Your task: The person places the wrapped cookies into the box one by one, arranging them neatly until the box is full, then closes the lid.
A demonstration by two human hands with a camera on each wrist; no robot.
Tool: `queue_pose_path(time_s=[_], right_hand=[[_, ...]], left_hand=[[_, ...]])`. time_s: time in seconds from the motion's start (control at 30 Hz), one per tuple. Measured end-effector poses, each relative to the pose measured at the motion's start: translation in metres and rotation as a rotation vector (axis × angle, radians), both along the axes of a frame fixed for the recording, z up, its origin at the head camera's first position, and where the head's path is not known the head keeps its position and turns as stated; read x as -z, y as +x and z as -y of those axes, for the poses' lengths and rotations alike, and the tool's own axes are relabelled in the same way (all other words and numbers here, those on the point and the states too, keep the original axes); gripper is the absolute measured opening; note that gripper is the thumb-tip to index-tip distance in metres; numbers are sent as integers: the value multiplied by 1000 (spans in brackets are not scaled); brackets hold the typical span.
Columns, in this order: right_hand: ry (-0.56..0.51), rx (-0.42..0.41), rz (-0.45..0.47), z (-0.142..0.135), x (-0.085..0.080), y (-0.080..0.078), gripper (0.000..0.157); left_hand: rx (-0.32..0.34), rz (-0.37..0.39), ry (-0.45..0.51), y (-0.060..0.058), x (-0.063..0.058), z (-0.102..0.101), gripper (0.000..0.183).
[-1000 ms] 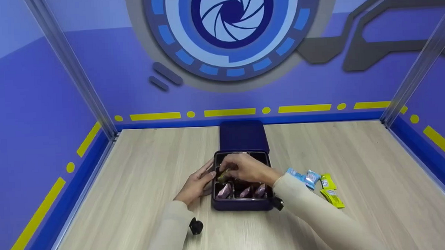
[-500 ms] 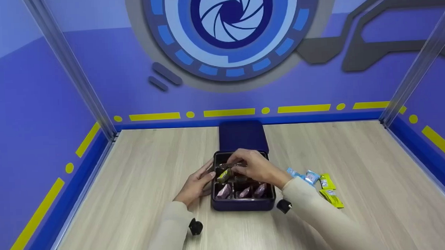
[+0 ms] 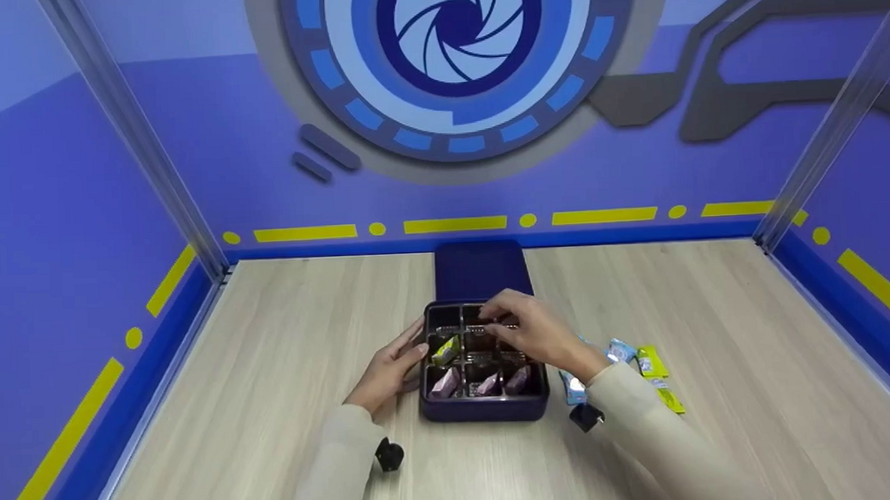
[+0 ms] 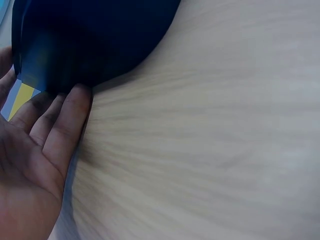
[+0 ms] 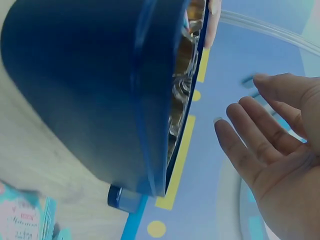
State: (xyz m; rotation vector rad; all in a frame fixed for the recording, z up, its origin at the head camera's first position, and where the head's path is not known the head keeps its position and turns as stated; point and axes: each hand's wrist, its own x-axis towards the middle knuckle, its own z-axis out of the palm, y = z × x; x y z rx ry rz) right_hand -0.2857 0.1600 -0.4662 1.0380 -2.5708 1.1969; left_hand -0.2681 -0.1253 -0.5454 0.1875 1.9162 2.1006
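A dark blue box with a clear divided insert stands in the middle of the table. One green-yellow wrapped candy lies in the left middle compartment. Purple wrapped candies lie in the front row. My left hand rests against the box's left side, its thumb at the rim; the left wrist view shows its straight fingers touching the wall. Above the right part of the box hovers my right hand, fingers apart and relaxed, with nothing between them in the right wrist view.
Blue candies and green-yellow candies lie on the table right of the box, partly behind my right forearm. The dark blue lid is behind the box, near the blue back wall.
The right hand let go of the green-yellow candy in the left middle compartment and moved right and up over the box. The left hand has stayed at the box's side.
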Motion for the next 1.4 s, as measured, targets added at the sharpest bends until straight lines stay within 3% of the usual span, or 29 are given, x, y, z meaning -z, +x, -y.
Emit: queue_pose_path(time_s=[0.43, 0.83, 1.07, 1.4], right_hand=[[21, 155, -58, -33, 4, 9, 18], [-69, 227, -97, -60, 13, 16, 21], [-45, 340, -82, -79, 14, 22, 22], [-34, 410, -83, -104, 19, 30, 24]], left_hand=[[18, -14, 19, -4, 0, -5, 64], [21, -35, 16, 1, 2, 0, 64], [5, -56, 27, 1, 7, -1, 63], [-17, -52, 70, 1, 12, -2, 63]])
